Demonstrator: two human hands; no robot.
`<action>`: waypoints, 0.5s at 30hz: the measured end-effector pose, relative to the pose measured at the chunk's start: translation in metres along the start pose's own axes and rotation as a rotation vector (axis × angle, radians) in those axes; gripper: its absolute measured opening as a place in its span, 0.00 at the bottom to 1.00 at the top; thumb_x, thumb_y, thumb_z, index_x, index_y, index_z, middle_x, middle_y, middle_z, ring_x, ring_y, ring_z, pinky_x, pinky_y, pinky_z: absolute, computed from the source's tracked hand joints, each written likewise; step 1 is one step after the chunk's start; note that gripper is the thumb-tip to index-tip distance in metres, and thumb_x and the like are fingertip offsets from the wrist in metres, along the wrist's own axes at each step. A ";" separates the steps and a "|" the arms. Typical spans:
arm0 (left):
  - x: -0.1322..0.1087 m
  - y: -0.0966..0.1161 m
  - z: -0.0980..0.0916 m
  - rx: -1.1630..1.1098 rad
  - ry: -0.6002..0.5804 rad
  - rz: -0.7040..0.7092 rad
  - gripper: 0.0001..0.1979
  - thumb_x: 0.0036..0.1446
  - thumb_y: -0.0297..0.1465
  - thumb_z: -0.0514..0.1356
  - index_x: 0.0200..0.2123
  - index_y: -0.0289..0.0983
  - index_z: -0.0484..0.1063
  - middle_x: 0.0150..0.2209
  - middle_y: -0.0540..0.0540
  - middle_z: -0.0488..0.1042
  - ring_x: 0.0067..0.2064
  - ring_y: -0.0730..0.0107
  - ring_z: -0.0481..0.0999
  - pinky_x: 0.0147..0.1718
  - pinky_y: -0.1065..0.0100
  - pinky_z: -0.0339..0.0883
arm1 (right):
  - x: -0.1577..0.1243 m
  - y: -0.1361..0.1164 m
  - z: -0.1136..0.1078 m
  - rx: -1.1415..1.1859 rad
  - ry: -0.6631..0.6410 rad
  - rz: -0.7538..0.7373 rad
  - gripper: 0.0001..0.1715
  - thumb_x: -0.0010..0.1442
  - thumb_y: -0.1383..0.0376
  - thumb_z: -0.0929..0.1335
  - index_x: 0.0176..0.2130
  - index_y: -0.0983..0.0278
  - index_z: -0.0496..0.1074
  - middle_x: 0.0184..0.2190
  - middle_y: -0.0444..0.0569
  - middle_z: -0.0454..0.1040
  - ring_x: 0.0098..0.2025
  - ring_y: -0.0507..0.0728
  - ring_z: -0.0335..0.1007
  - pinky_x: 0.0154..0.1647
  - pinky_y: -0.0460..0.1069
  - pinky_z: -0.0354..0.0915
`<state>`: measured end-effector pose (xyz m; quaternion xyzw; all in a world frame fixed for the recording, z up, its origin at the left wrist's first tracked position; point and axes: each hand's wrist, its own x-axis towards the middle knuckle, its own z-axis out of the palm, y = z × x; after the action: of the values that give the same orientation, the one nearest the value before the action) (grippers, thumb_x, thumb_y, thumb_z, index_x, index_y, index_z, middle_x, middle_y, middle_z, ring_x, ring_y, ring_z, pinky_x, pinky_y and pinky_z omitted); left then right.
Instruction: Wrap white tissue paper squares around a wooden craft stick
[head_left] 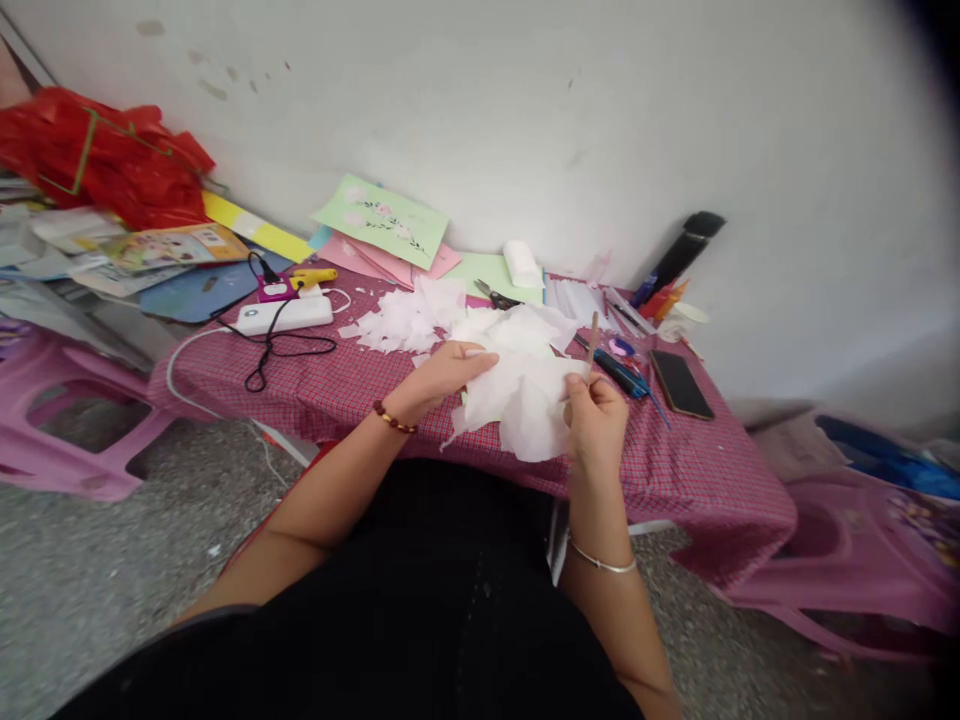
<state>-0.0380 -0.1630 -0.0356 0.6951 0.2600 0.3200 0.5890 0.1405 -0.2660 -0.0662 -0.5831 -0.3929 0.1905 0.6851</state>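
Thin white tissue paper (525, 400) hangs over the table's front edge between my two hands. My left hand (448, 370) is closed on its left side, the thumb lying on top. At the right side, my right hand (598, 408) pinches the paper's edge, with a thin brown stick (592, 342) rising upright from the same fingers. Behind and to the left lies a pile of torn white tissue pieces (401, 320). Black-handled scissors (496, 296) lie just beyond the papers. A blue-and-black tool (619, 372) rests beside my right hand.
A checked red cloth (360, 385) covers the table. Left are a white power strip (285, 314) and black cable (270, 350). A green card with flowers (386, 222) lies at the back. A phone (680, 384) sits right. Pink stools (75, 410) flank the table; a wall stands behind.
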 end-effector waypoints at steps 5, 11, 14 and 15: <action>-0.004 0.002 -0.011 -0.058 -0.015 -0.032 0.15 0.52 0.39 0.59 0.20 0.34 0.66 0.20 0.51 0.66 0.21 0.79 0.62 0.20 0.74 0.54 | 0.002 0.004 0.002 0.040 0.089 -0.044 0.16 0.54 0.56 0.68 0.23 0.60 0.61 0.18 0.38 0.57 0.20 0.49 0.52 0.22 0.46 0.51; -0.005 0.000 -0.024 -0.049 0.007 -0.037 0.16 0.50 0.39 0.61 0.19 0.34 0.66 0.20 0.51 0.66 0.21 0.79 0.62 0.21 0.74 0.55 | 0.003 0.004 0.000 0.058 0.125 -0.030 0.16 0.53 0.56 0.68 0.23 0.60 0.59 0.18 0.38 0.56 0.20 0.49 0.52 0.21 0.46 0.52; -0.007 0.000 -0.027 -0.047 0.011 -0.024 0.14 0.49 0.38 0.62 0.20 0.34 0.66 0.20 0.52 0.65 0.21 0.79 0.63 0.21 0.74 0.55 | 0.003 0.003 0.000 0.084 0.129 -0.011 0.16 0.53 0.57 0.69 0.23 0.60 0.60 0.18 0.37 0.56 0.20 0.49 0.52 0.22 0.46 0.52; -0.008 0.000 -0.028 -0.041 -0.006 -0.022 0.13 0.49 0.37 0.63 0.22 0.34 0.67 0.21 0.52 0.66 0.22 0.78 0.64 0.22 0.74 0.56 | 0.003 0.003 0.000 0.091 0.125 -0.011 0.16 0.53 0.57 0.69 0.22 0.60 0.60 0.18 0.37 0.56 0.20 0.49 0.52 0.22 0.46 0.52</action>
<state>-0.0647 -0.1506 -0.0335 0.6809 0.2591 0.3168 0.6073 0.1428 -0.2631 -0.0681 -0.5598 -0.3434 0.1675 0.7353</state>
